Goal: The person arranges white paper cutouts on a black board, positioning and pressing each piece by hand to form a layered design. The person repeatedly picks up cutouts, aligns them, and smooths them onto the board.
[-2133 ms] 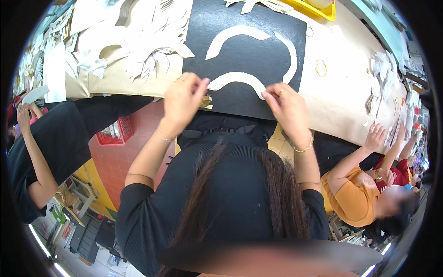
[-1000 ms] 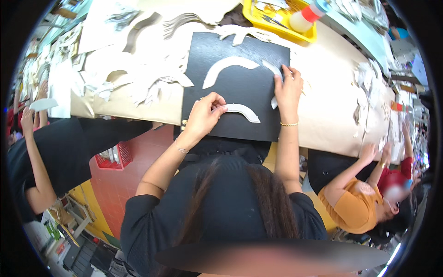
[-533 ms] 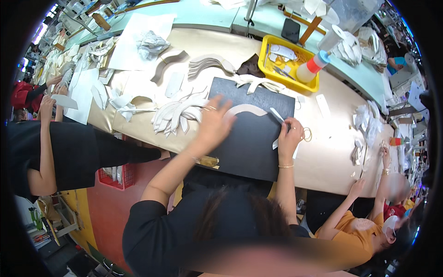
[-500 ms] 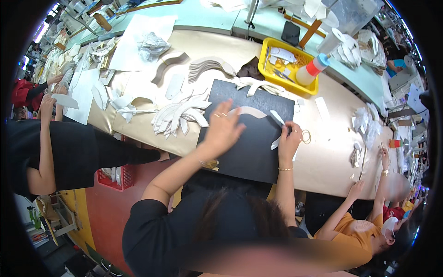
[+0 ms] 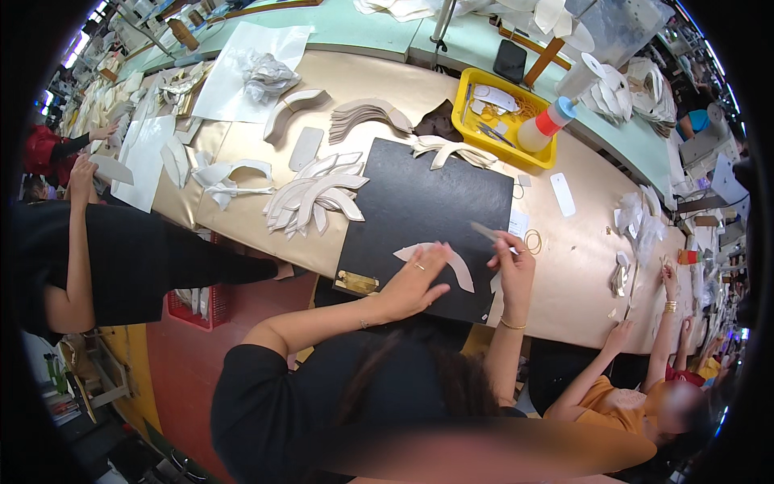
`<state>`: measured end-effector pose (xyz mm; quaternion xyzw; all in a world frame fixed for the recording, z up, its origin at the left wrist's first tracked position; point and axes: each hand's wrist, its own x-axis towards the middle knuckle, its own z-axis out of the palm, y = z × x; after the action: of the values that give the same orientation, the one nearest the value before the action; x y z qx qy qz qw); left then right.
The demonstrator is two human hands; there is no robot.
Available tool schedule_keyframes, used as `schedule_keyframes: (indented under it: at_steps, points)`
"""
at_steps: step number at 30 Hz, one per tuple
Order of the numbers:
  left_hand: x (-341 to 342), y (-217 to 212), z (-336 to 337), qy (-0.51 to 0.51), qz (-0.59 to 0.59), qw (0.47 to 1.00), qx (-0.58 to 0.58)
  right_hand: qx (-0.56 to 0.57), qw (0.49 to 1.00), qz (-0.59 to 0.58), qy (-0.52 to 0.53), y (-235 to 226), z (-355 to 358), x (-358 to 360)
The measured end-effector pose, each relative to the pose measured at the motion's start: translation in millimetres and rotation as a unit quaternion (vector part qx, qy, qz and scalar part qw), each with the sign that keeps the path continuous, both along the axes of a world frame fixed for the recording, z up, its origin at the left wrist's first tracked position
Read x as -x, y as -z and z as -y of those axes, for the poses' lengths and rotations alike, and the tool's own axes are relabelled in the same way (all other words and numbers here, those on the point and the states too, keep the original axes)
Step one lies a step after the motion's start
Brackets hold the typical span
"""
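A black board (image 5: 435,189) lies on the table in front of me. Near its front edge is a pale curved strip (image 5: 461,270), flat on the surface. My left hand (image 5: 421,277) rests on that strip with its fingers stretched out, covering the middle part. To the right, my right hand (image 5: 516,262) is closed on a thin flat pale piece (image 5: 485,231) that points up and left; its exact kind is unclear. More pale curved pieces (image 5: 451,151) lie along the board's far edge, and a loose pile of pale curved pieces (image 5: 318,194) sits left of it.
Behind the board stands a yellow tray (image 5: 505,153) with scissors, rubber bands and a red-banded bottle (image 5: 548,123). Stacked curved pieces (image 5: 367,119) lie at the back left. A brass-coloured block (image 5: 356,281) is on the board's near left corner. Co-workers stand at both sides.
The curved strip has come nearer to me and turned on the board. My left hand has come down onto it. My right hand has moved slightly nearer, still holding the thin piece.
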<state>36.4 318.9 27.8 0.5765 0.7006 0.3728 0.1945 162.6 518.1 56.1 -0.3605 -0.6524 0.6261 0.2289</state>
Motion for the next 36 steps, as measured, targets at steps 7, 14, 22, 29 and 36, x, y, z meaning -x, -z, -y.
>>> schedule_keyframes:
  at_steps: [7,14,22,29,36]
  points:
    - [32.3,-42.1,8.4,-0.156,0.057,0.984,-0.066,0.042,0.977,0.067,-0.2,-19.4,41.3,24.8]
    - [43.7,-53.2,11.1,-0.16,0.281,0.943,0.078,0.079,0.977,0.089,-0.177,-17.8,52.4,21.2]
    - [56.3,-43.5,19.2,-0.168,0.36,0.902,0.167,0.088,0.984,0.087,-0.129,1.1,52.2,8.8]
    - [61.7,-44.2,17.4,-0.178,0.359,0.89,0.219,0.014,0.982,0.164,-0.088,-5.9,51.4,24.0]
    - [58.4,-40.0,2.4,-0.178,0.302,0.905,0.239,-0.094,0.966,0.228,-0.072,-12.5,48.8,33.4]
